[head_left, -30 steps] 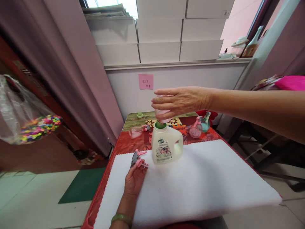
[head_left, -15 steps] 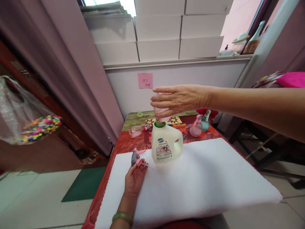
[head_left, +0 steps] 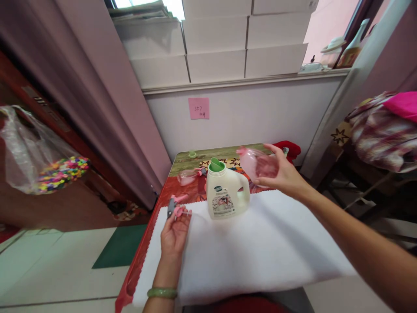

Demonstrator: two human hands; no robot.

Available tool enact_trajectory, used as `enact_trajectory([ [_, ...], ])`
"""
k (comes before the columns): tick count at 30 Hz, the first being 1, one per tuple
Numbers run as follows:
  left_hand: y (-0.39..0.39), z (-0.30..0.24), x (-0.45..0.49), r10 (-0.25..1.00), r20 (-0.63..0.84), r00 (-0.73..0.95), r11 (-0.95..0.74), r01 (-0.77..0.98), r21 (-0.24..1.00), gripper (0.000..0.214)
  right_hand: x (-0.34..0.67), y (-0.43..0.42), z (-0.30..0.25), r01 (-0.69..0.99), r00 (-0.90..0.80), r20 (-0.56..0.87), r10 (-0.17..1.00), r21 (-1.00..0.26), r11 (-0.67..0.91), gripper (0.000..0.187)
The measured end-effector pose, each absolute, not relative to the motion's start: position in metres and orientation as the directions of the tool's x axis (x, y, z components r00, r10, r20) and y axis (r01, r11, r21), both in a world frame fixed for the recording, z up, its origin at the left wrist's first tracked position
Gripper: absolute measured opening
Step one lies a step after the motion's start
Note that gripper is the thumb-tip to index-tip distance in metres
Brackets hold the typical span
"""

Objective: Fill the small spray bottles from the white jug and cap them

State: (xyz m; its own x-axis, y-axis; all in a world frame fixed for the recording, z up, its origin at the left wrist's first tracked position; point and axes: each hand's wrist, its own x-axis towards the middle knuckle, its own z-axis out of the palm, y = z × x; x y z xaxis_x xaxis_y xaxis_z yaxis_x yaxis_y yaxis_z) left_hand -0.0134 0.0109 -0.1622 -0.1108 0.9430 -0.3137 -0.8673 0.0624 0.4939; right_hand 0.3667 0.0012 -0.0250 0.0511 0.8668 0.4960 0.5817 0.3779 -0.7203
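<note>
My right hand (head_left: 284,177) grips a small clear pink bottle (head_left: 257,163), tilted with its open neck pointing left, just right of and apart from a white jug (head_left: 227,194). The jug has a green open spout and stands upright on a white pad (head_left: 260,248). My left hand (head_left: 173,232) rests on the pad's left part, fingers pinched on a pink and grey spray trigger head (head_left: 175,208).
A red table (head_left: 182,193) carries another pink spray bottle (head_left: 189,176) lying down and a small green cap (head_left: 192,153) at the back. A plastic bag of coloured beads (head_left: 48,169) hangs at left. White boxes (head_left: 215,39) line the sill; a pink note (head_left: 198,108) is on the wall.
My right hand has come down from above the jug's spout and swung right, turning the pink bottle from upside down to tilted sideways. My left hand shifted slightly left.
</note>
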Motion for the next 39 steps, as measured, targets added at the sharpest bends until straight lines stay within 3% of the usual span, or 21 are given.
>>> enact_trajectory([
  [2,0.012,-0.13,-0.012,0.945,-0.273,-0.181,-0.021,-0.865,0.501,0.021,0.363,-0.018,-0.061,0.236,0.188,0.301,0.935,-0.938,0.255,0.092],
  [4,0.009,-0.094,-0.004,0.943,-0.175,-0.283,-0.145,-0.822,0.552,0.017,0.355,-0.038,-0.092,-0.006,0.14,0.151,0.979,-0.988,0.154,0.087],
  [6,0.005,-0.062,0.009,0.945,-0.083,-0.316,-0.201,-0.763,0.615,0.011,0.344,-0.058,-0.114,-0.107,0.062,0.097,0.993,-0.989,0.103,0.086],
  [10,-0.002,-0.028,0.039,0.948,0.044,-0.316,-0.266,-0.706,0.656,0.016,0.327,-0.087,-0.127,-0.093,0.025,0.038,0.999,-0.995,0.04,0.085],
  [22,-0.023,-0.018,0.083,0.94,0.252,-0.232,-0.341,-0.559,0.756,0.038,0.324,-0.11,-0.111,-0.153,0.089,-0.006,0.996,-0.988,0.007,0.086],
  [26,-0.037,-0.026,0.104,0.971,0.206,-0.126,-0.241,-0.541,0.806,0.039,0.316,-0.108,-0.117,-0.207,0.073,-0.042,0.996,-0.978,-0.026,0.088],
  [31,-0.051,-0.043,0.131,0.99,0.131,-0.041,-0.134,-0.505,0.853,0.03,0.304,-0.11,-0.12,-0.271,0.062,-0.061,0.996,-0.962,-0.043,0.076],
  [35,-0.055,-0.047,0.136,0.996,0.083,0.006,-0.066,-0.549,0.833,0.035,0.302,-0.116,-0.115,-0.351,-0.028,-0.078,0.997,-0.933,-0.083,0.093],
  [39,-0.054,-0.045,0.132,0.998,0.051,0.029,-0.026,-0.55,0.835,0.035,0.302,-0.124,-0.112,-0.245,0.022,-0.002,1.0,-0.969,0.004,0.094],
])
